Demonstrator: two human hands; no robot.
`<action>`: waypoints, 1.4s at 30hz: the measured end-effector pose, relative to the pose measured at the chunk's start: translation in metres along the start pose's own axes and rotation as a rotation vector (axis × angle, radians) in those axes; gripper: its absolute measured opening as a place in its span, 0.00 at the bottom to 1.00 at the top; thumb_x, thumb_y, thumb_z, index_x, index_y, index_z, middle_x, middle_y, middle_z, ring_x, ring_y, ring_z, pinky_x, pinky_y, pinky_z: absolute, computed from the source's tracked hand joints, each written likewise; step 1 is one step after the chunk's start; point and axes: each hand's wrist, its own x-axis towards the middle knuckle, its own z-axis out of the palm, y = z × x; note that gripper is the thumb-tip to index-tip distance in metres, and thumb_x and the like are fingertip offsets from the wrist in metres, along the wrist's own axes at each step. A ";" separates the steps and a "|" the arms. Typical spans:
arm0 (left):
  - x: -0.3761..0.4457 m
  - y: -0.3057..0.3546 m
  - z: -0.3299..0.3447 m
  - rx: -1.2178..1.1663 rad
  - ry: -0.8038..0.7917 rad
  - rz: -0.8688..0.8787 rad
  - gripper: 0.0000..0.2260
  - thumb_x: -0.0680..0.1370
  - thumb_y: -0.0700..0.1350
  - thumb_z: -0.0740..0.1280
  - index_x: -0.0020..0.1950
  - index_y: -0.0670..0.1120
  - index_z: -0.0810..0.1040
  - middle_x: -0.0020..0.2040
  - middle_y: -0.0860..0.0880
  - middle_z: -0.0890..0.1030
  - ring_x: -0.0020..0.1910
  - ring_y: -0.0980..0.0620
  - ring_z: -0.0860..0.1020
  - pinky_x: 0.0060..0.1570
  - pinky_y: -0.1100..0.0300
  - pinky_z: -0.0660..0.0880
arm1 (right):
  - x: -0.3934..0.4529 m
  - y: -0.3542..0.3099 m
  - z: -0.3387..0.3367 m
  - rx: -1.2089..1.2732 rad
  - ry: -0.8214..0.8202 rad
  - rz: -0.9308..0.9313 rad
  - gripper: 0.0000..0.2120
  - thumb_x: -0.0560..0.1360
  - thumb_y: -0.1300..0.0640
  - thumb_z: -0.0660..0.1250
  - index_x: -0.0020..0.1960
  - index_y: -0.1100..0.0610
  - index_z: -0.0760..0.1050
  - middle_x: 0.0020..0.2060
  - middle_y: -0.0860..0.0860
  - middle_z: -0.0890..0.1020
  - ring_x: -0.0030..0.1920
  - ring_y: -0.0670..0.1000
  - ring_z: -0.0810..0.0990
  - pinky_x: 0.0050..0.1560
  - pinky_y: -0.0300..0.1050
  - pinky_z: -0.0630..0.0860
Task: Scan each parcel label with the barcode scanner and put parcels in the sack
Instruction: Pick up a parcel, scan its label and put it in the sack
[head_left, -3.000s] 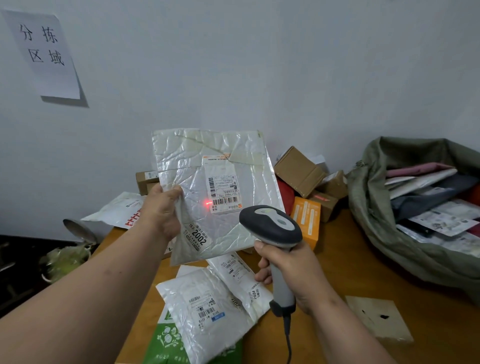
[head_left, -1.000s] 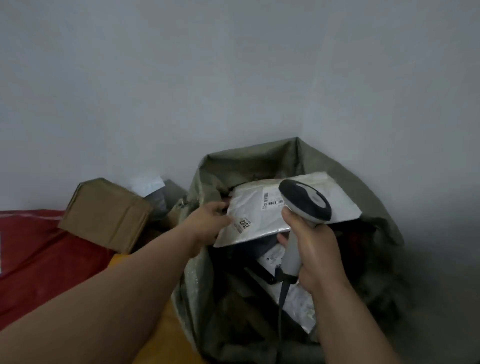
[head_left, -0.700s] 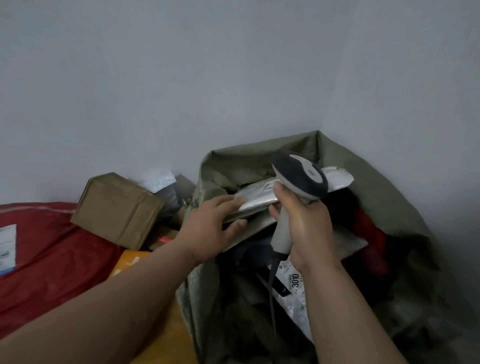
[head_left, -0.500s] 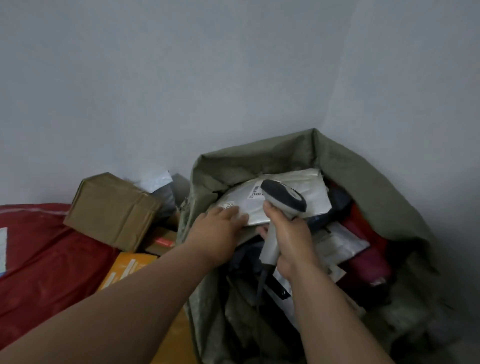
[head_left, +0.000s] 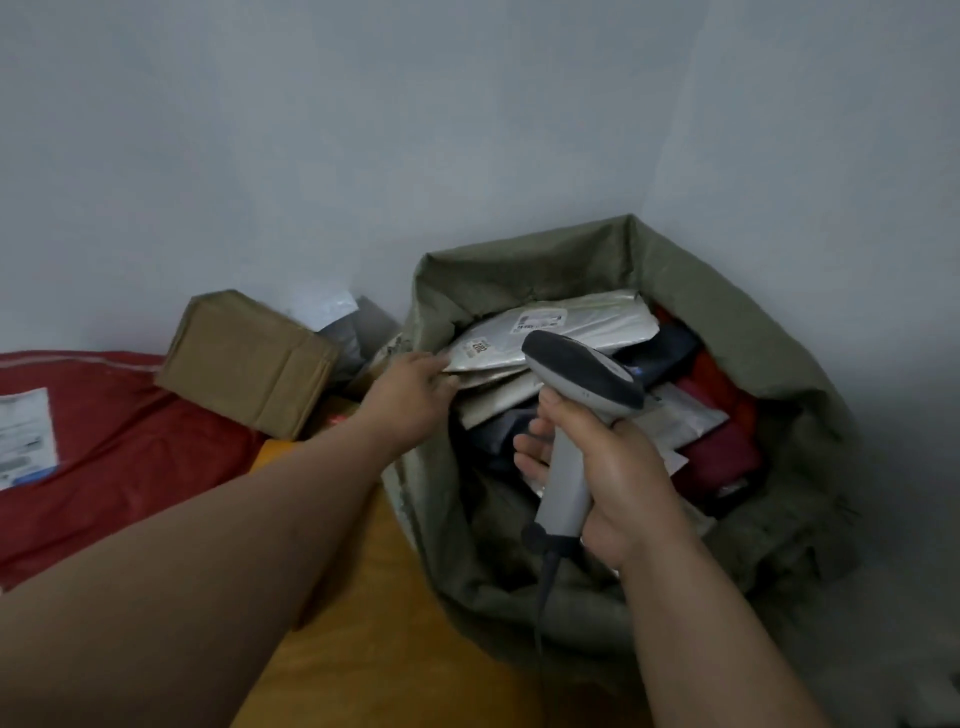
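Silver parcel (head_left: 566, 325), scanned 3 s ago above surface, now lies atop pile inside sack (head_left: 748, 332). Left hand (head_left: 410, 395) fingers rest at its near edge, grip unclear. Right hand (head_left: 608, 462) fingers curl round scanner (head_left: 576, 395). Next parcel due.

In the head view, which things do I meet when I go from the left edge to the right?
Red parcel → brown box → left hand → scanner in the right hand → right wall of the sack.
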 end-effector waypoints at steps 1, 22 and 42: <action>-0.016 -0.010 -0.010 -0.051 0.010 -0.034 0.19 0.83 0.51 0.62 0.72 0.45 0.74 0.69 0.44 0.75 0.68 0.45 0.73 0.66 0.53 0.70 | -0.011 0.004 0.007 -0.011 -0.017 0.006 0.10 0.73 0.55 0.74 0.50 0.62 0.81 0.40 0.56 0.82 0.44 0.55 0.84 0.51 0.52 0.83; -0.348 -0.239 -0.098 -0.251 -0.156 -0.496 0.20 0.82 0.51 0.64 0.72 0.44 0.72 0.69 0.44 0.75 0.67 0.45 0.73 0.62 0.54 0.70 | -0.188 0.210 0.114 -0.315 0.192 0.095 0.11 0.74 0.57 0.74 0.54 0.59 0.79 0.44 0.56 0.80 0.46 0.53 0.81 0.44 0.52 0.82; -0.372 -0.131 0.080 -0.874 -0.395 -0.909 0.12 0.83 0.51 0.62 0.66 0.50 0.70 0.58 0.52 0.75 0.59 0.47 0.74 0.65 0.47 0.74 | -0.183 0.264 -0.019 -0.566 0.245 0.307 0.09 0.74 0.59 0.70 0.47 0.65 0.75 0.42 0.55 0.74 0.43 0.55 0.72 0.42 0.49 0.66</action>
